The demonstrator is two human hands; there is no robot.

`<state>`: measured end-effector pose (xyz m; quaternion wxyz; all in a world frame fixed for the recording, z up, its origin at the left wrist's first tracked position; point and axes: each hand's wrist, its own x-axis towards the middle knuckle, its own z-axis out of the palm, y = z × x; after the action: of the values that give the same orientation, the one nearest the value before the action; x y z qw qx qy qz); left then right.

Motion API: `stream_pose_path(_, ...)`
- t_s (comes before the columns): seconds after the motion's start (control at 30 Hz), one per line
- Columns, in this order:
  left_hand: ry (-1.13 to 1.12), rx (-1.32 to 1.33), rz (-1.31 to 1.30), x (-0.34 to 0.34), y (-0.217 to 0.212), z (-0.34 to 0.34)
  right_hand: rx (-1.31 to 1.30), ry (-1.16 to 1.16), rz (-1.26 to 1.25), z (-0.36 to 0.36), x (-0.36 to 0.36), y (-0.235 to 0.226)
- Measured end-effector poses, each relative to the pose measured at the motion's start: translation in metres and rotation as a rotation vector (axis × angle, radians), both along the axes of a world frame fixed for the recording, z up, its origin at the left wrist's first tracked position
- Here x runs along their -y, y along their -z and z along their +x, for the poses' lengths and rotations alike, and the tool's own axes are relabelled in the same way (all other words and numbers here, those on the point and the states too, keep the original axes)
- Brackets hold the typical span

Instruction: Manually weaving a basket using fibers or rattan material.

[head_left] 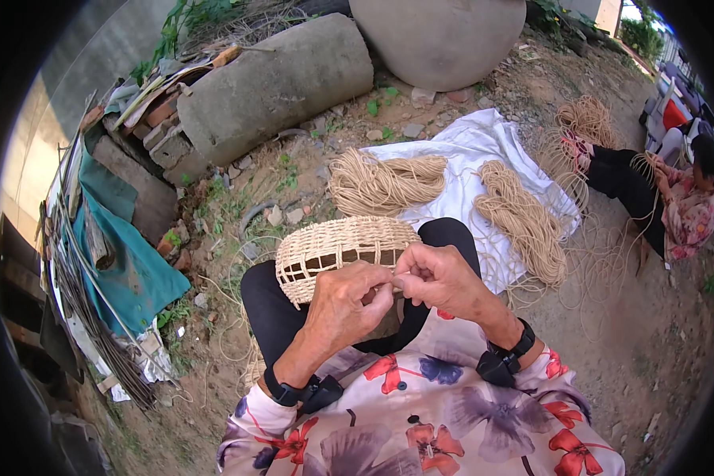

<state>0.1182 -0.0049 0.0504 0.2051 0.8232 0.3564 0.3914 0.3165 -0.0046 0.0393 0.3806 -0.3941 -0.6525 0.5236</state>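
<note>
A half-open basket (347,232) woven from straw-coloured cord lies across my lap, between my black-trousered knees. Its upper band is tightly woven, and lower down there is a row of square gaps. My left hand (349,295) is closed at the basket's near edge, its thumb and forefinger pinched together on a thin cord. Right beside it, almost fingertip to fingertip, my right hand (436,278) pinches the cord too. The fingers cover most of the cord and part of the basket's edge. Each of my wrists has a black strap with a small box.
Coiled cord bundles (389,181) lie on a white sheet (468,143) ahead, with loose strands at right. Another person (686,198) sits at far right, handling cord. A concrete cylinder (282,83), a big round vessel (440,40) and teal cloth (119,254) stand around.
</note>
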Motion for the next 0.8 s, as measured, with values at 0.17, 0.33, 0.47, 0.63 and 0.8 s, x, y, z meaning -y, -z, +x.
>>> stream_pose_path(0.17,-0.021,0.003,-0.028,0.003,-0.007,-0.003,-0.049,0.011,-0.016,-0.006,0.002,-0.003)
stream_pose_path(0.33,-0.040,0.074,-0.028,0.003,-0.009,0.001,-0.119,0.047,0.007,-0.011,0.003,0.002)
stream_pose_path(0.47,-0.056,0.081,0.000,0.003,-0.005,0.000,-0.155,0.102,0.077,-0.019,0.004,0.001)
stream_pose_path(0.63,-0.122,0.150,-0.053,0.000,0.008,-0.006,0.070,0.146,0.286,-0.026,0.001,-0.001)
stream_pose_path(0.8,0.057,0.784,-0.777,-0.001,-0.010,-0.030,-0.084,0.102,0.168,-0.014,-0.014,-0.003)
